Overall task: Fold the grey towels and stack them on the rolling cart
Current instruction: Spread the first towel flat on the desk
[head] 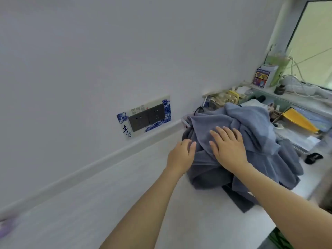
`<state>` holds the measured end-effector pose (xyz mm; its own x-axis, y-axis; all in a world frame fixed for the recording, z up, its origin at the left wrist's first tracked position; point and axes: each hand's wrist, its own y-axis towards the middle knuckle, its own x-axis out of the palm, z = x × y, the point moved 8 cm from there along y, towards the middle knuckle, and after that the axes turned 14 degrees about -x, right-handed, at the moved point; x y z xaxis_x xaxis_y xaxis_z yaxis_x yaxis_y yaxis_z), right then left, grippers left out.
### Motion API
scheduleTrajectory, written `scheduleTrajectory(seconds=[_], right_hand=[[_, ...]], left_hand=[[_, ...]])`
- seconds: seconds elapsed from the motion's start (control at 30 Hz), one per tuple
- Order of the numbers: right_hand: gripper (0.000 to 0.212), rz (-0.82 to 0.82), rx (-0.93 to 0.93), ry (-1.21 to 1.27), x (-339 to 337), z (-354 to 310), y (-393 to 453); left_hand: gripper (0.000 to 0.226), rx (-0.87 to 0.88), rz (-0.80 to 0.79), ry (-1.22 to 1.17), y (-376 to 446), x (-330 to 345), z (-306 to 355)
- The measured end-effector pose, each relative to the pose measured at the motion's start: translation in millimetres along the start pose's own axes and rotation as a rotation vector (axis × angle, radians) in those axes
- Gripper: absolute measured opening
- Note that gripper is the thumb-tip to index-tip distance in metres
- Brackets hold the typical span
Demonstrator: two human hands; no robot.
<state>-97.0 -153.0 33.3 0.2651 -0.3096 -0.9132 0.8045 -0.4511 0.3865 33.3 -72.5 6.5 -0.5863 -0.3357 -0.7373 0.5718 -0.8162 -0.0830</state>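
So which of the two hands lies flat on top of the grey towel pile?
The right hand, fingers spread flat on the crumpled grey towel pile. The left hand only touches the pile's near-left edge.

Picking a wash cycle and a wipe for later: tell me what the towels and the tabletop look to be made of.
Towels: soft woven cloth, probably terry or microfibre; matte blue-grey, slumping in loose folds under the right hand and beside the left hand.
Tabletop: smooth, hard, pale grey-white, likely laminate or painted board; faint sheen, no clear grain.

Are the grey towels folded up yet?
No. The grey towels lie in a crumpled heap; the right hand rests flat on top.
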Motion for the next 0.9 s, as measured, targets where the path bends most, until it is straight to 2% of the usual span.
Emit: scheduleTrajectory(seconds=[0.13, 0.2, 0.37, 0.47, 0.63, 0.73, 0.9], right_hand=[[0.050, -0.038, 0.059, 0.001, 13, 26, -8], [0.052, -0.042, 0.019, 0.032, 19, 29, -12], [0.047, 0.053, -0.071, 0.148, 16, 31, -20], [0.041, 0.131, -0.109, 0.191, 9, 24, -19], [0.035, 0.203, -0.135, 0.229, 3, -8, -14], [0.036, 0.222, -0.151, 0.293, -8, -37, -2], [0.039, 0.302, -0.301, 0.363, -30, -106, 27]], left_hand=[[0.041, -0.153, -0.085, -0.183, 19, 25, 10], [0.040, -0.281, -0.152, -0.331, 24, 41, 11], [0.028, -0.540, -0.169, -0.673, 33, 65, 3], [0.025, -0.588, -0.161, -0.764, 33, 61, -2], [0.019, -0.645, -0.005, -0.917, 24, 25, -14], [0.022, -0.668, 0.177, -0.899, 14, -15, -31], [0.023, -0.668, 0.423, -0.840, -17, -90, -75]])
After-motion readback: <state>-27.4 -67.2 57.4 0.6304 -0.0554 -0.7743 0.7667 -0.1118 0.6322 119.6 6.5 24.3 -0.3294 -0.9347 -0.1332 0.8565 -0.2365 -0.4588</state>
